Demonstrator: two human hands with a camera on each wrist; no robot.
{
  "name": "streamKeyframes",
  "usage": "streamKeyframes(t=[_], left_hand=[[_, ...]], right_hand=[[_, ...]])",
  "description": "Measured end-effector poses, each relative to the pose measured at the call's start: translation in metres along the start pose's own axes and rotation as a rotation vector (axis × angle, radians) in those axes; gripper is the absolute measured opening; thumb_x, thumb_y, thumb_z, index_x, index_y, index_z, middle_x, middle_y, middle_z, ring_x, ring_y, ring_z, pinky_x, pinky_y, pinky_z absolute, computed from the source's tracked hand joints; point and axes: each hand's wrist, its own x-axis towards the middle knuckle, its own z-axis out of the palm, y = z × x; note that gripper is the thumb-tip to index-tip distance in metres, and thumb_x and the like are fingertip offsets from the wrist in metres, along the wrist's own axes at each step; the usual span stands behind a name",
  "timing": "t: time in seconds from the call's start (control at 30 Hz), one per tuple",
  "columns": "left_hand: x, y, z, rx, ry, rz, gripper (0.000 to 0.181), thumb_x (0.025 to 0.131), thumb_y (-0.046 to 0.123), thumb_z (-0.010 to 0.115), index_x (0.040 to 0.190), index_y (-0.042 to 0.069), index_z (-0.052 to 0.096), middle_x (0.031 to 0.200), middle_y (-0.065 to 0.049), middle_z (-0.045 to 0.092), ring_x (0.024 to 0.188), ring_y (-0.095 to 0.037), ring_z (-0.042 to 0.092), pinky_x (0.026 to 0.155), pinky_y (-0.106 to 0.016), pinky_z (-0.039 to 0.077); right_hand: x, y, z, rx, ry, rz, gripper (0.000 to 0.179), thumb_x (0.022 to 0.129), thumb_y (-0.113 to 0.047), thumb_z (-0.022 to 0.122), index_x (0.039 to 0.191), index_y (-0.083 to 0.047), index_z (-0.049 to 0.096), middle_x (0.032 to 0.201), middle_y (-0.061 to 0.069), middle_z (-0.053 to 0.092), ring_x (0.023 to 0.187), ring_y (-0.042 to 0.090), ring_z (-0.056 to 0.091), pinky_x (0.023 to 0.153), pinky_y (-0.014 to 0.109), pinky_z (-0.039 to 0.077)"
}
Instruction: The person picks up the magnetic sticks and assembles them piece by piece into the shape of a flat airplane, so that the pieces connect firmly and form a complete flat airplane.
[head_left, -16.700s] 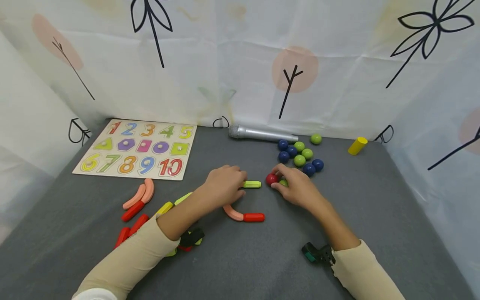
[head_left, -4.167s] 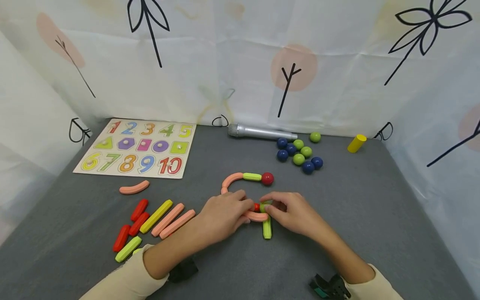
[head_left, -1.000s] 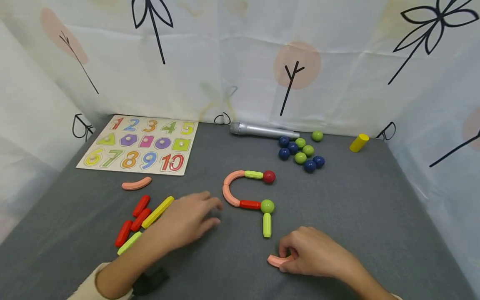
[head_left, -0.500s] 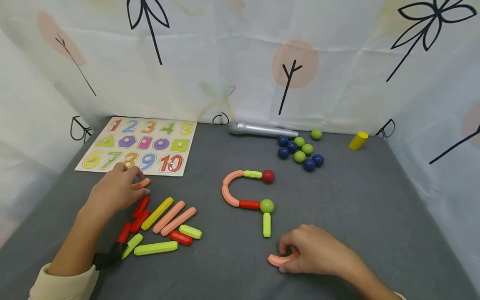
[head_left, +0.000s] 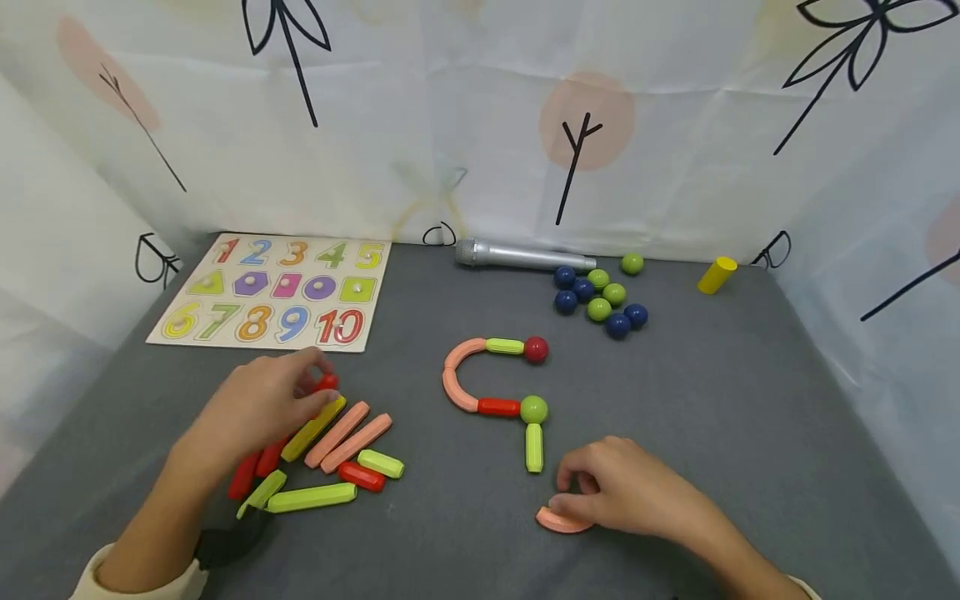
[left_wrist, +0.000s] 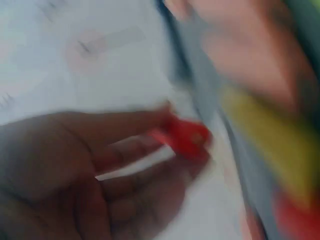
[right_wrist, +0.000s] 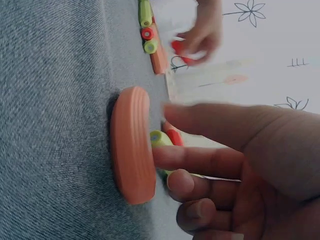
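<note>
My left hand (head_left: pixel 262 404) holds a short red toy rod (left_wrist: pixel 187 140) between thumb and fingers, raised above the loose rods; the left wrist view is blurred. Near the front, my right hand (head_left: pixel 630 492) is at a curved pink rod (right_wrist: pixel 132 145) lying on the table; the thumb stands apart from it and the index fingertip is close against it. Between the hands lies a joined figure: two curved pink rods (head_left: pixel 461 375), a yellow-green rod (head_left: pixel 506 346), a red ball (head_left: pixel 536 350), a red rod (head_left: pixel 498 407), a green ball (head_left: pixel 534 409) and another yellow-green rod (head_left: pixel 534 448).
Loose straight rods lie right of my left hand, among them a yellow rod (head_left: pixel 315 429) and pink rods (head_left: pixel 356 443). At the back are a number puzzle board (head_left: pixel 157 333), a silver microphone (head_left: pixel 525 255), several blue and green balls (head_left: pixel 599 309) and a yellow cylinder (head_left: pixel 717 275).
My left hand has moved right from the curved pink rod by the board and now holds a red rod. My right thumb has shifted on the near curved rod. Earlier, the figure gained parts.
</note>
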Motion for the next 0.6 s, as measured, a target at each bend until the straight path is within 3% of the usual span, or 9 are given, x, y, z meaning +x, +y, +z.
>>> streamKeyframes(t=[0.07, 0.13, 0.27, 0.43, 0.6], left_hand=[[-0.001, 0.029, 0.011, -0.1, 0.007, 0.129, 0.025, 0.088, 0.024, 0.079, 0.108, 0.015, 0.067, 0.084, 0.004, 0.068, 0.072, -0.011, 0.062, 0.066, -0.036, 0.052], [0.0, 0.058, 0.027, -0.182, -0.038, 0.246, 0.02, 0.089, 0.024, 0.078, 0.106, 0.02, 0.068, 0.078, 0.013, 0.063, 0.066, -0.004, 0.059, 0.063, -0.031, 0.049], [0.01, 0.099, 0.066, -0.278, -0.135, 0.402, 0.025, 0.088, 0.025, 0.08, 0.101, 0.018, 0.06, 0.069, 0.017, 0.055, 0.056, 0.0, 0.051, 0.054, -0.024, 0.044], [0.023, 0.124, 0.099, -0.36, -0.205, 0.419, 0.036, 0.086, 0.027, 0.082, 0.095, 0.015, 0.049, 0.066, 0.012, 0.053, 0.051, -0.004, 0.049, 0.05, -0.023, 0.04], [0.03, 0.129, 0.111, -0.525, -0.307, 0.412, 0.037, 0.087, 0.026, 0.081, 0.093, 0.012, 0.048, 0.062, 0.007, 0.057, 0.049, -0.009, 0.054, 0.047, -0.023, 0.038]], right_hand=[[0.003, 0.0, -0.002, 0.011, 0.042, -0.001, 0.015, 0.092, -0.034, 0.074, 0.082, -0.024, 0.069, 0.06, -0.016, 0.05, 0.052, 0.0, 0.044, 0.05, 0.023, 0.037], [0.007, 0.0, -0.003, 0.012, 0.091, 0.013, 0.012, 0.093, -0.03, 0.073, 0.085, -0.022, 0.07, 0.064, -0.015, 0.053, 0.055, 0.001, 0.047, 0.051, 0.024, 0.04], [0.019, 0.0, -0.002, 0.02, 0.158, 0.044, 0.014, 0.095, -0.027, 0.071, 0.101, -0.015, 0.066, 0.074, -0.013, 0.058, 0.06, 0.003, 0.051, 0.055, 0.027, 0.044], [0.034, 0.0, 0.001, 0.076, 0.182, 0.037, 0.021, 0.096, -0.022, 0.069, 0.108, -0.01, 0.056, 0.074, -0.009, 0.06, 0.059, 0.006, 0.052, 0.055, 0.027, 0.043], [0.042, 0.003, 0.003, 0.128, 0.215, 0.063, 0.03, 0.094, -0.022, 0.072, 0.103, -0.007, 0.048, 0.066, -0.006, 0.059, 0.055, 0.009, 0.051, 0.052, 0.026, 0.041]])
